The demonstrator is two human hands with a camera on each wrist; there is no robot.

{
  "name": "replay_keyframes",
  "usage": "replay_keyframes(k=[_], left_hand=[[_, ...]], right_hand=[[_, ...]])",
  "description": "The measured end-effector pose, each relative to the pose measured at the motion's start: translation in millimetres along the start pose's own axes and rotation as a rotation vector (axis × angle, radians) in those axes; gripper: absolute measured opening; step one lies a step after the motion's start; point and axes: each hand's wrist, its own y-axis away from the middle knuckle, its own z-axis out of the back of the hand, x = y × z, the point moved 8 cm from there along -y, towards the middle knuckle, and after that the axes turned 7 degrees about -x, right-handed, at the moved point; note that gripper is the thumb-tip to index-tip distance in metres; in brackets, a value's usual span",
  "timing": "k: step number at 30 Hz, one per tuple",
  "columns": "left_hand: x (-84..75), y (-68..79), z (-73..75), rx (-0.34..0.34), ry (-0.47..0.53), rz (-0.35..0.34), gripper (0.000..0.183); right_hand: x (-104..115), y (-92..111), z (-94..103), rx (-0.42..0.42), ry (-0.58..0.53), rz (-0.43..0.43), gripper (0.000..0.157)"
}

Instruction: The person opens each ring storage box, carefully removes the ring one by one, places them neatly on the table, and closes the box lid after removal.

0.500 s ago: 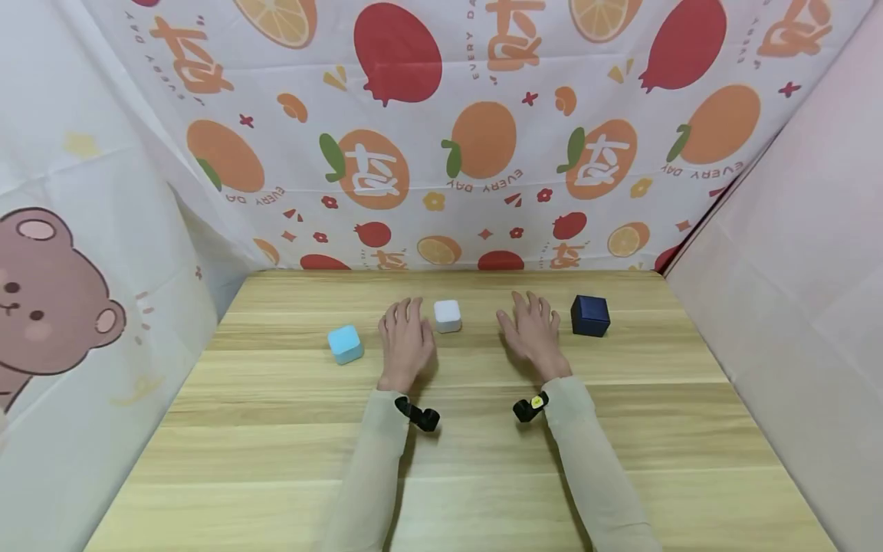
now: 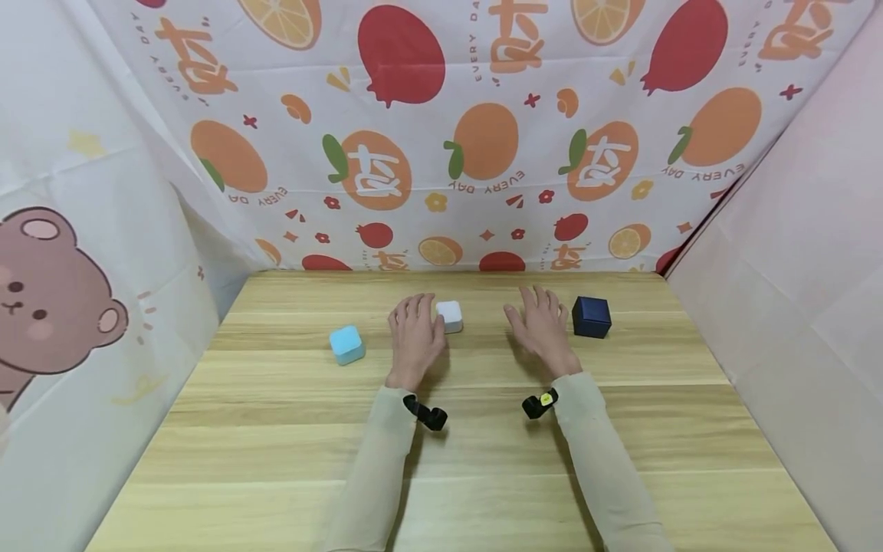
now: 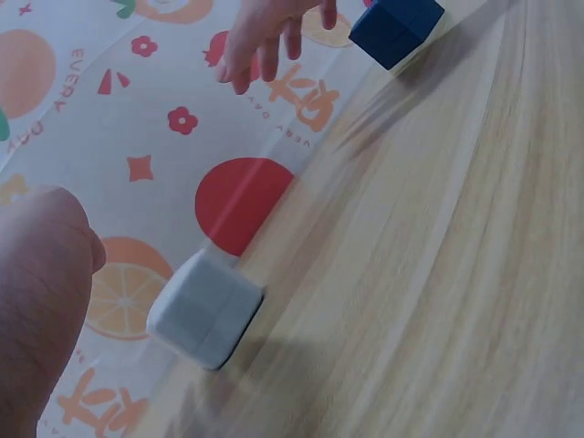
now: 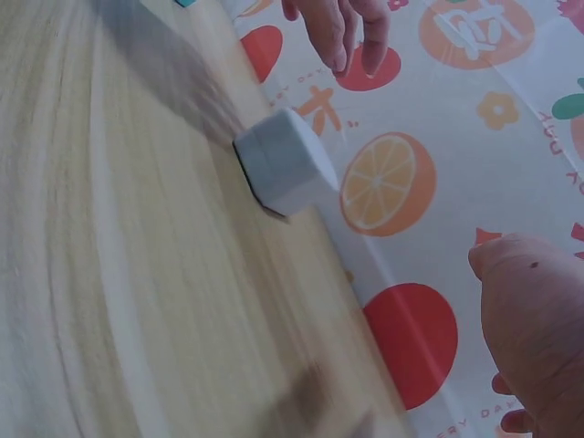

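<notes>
My left hand hovers over the table just left of a white cube with rounded edges. Its thumb overlaps the cube's left side in the head view, but the left wrist view shows a gap between the thumb and the white cube. My right hand, fingers loosely spread, is held above the wood between the white cube and a dark navy cube, nearer the navy one. Neither hand holds anything. A light blue cube sits to the left of my left hand.
The wooden table ends at the back against a fruit-print cloth. Pale cloth walls stand on both sides, the left one with a bear print. Each sleeve carries a black wrist camera.
Both hands have shifted slightly to the right. My left thumb now overlaps the white cube in the head view, where a gap showed before. The cubes rest where they were.
</notes>
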Motion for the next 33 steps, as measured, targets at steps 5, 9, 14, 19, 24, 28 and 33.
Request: replay_keyframes(k=[5, 9, 14, 19, 24, 28, 33], left_hand=[[-10.4, 1.0, 2.0, -0.027, 0.021, -0.047, 0.044], [-17.9, 1.4, 2.0, -0.048, 0.038, -0.073, 0.044], [-26.4, 1.6, -0.5, -0.061, 0.052, -0.091, 0.042], [-38.4, 4.6, -4.2, -0.069, 0.084, -0.133, 0.042], [-45.6, 6.1, -10.9, -0.06, 0.083, -0.153, 0.041], [-52.8, 5.8, -15.8, -0.038, 0.077, -0.17, 0.041], [-65.1, 4.9, -21.2, -0.034, 0.073, -0.22, 0.041]], right_hand=[[2, -2, 8.0, -0.011, 0.034, 0.023, 0.069], [2, -4, 16.9, -0.03, 0.042, 0.032, 0.067], [-3, -6, 25.4, -0.042, 0.029, 0.023, 0.066], [-13, -6, 32.2, -0.035, 0.051, 0.001, 0.067], [-19, -6, 40.0, -0.051, 0.057, 0.018, 0.067], [-22, -6, 45.4, -0.047, 0.059, 0.026, 0.068], [-29, -5, 54.5, -0.055, 0.061, 0.027, 0.069]])
